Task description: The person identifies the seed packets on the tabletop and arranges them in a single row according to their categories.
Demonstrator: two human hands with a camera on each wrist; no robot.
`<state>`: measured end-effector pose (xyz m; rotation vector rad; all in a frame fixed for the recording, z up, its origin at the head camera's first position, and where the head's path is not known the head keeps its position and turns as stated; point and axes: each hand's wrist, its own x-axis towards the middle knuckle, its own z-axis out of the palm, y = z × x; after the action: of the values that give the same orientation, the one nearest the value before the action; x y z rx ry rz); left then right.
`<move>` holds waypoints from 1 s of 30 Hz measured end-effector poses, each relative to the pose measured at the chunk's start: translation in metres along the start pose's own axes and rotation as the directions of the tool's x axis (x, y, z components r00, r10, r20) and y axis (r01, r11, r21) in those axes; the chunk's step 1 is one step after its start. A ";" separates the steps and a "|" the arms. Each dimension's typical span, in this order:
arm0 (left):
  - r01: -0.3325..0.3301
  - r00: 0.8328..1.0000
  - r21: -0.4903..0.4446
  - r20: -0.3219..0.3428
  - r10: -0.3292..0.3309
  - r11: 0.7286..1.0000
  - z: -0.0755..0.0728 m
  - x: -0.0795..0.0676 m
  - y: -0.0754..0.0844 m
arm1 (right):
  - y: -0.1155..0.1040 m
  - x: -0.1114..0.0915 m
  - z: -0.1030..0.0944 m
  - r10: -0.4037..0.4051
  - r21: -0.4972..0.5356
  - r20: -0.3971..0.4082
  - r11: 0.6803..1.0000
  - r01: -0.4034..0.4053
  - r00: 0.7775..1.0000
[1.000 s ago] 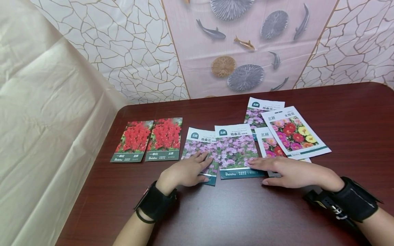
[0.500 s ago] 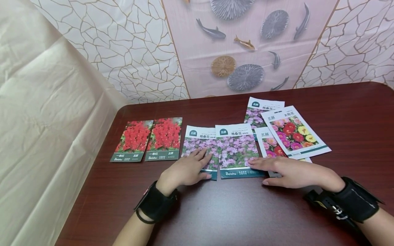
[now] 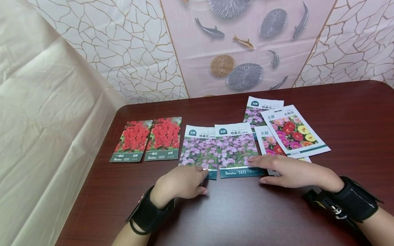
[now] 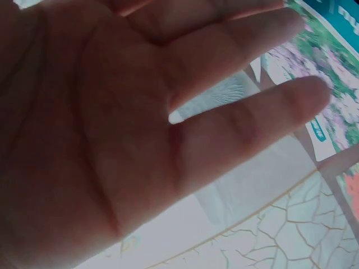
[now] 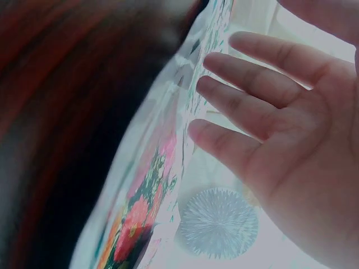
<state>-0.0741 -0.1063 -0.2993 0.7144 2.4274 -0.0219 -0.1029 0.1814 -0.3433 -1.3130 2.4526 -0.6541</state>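
Note:
In the head view, two flower seed packets with purple blooms lie side by side in front of my hands. My left hand (image 3: 181, 182) is at the lower edge of the left purple packet (image 3: 197, 150), with its fingertips overlapping the dark green strip. Its fingers look fairly straight in the left wrist view. My right hand (image 3: 289, 171) lies with extended fingers, their tips on the lower right corner of the right purple packet (image 3: 237, 148). That hand also covers part of a packet with pink and red flowers (image 3: 271, 145). The right wrist view shows its palm and straight fingers.
Two red-flower packets (image 3: 133, 140) lie side by side at the left of the dark wooden table (image 3: 240, 215). At the right, a multicoloured flower packet (image 3: 295, 133) overlaps another purple packet (image 3: 255, 118) and the pink-and-red one. A patterned cloth (image 3: 197, 68) hangs behind the table.
The left purple packet has shifted away from me and straightened, lining up beside the right one. My left hand has since drawn back toward me, uncovering most of it. My right hand stays in place.

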 end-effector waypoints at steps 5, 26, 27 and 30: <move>0.001 0.999 0.020 0.034 -0.002 1.000 0.000 -0.001 0.006 | -0.007 0.001 0.000 -0.013 0.020 -0.029 1.000 0.013 1.000; 0.085 0.996 -0.023 0.002 -0.085 0.996 0.006 0.014 -0.003 | -0.029 0.001 0.009 -0.117 -0.037 -0.043 0.993 0.116 0.992; 0.086 0.996 -0.025 -0.001 -0.086 0.996 0.006 0.015 -0.004 | -0.029 0.001 0.009 -0.119 -0.035 -0.039 0.992 0.118 0.992; 0.084 0.996 -0.026 -0.010 -0.084 0.996 0.007 0.017 -0.006 | -0.030 0.001 0.010 -0.121 -0.027 -0.028 0.992 0.120 0.992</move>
<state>-0.0846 -0.1044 -0.3153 0.6018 2.4628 -0.0205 -0.0779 0.1633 -0.3362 -1.4811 2.4269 -0.6781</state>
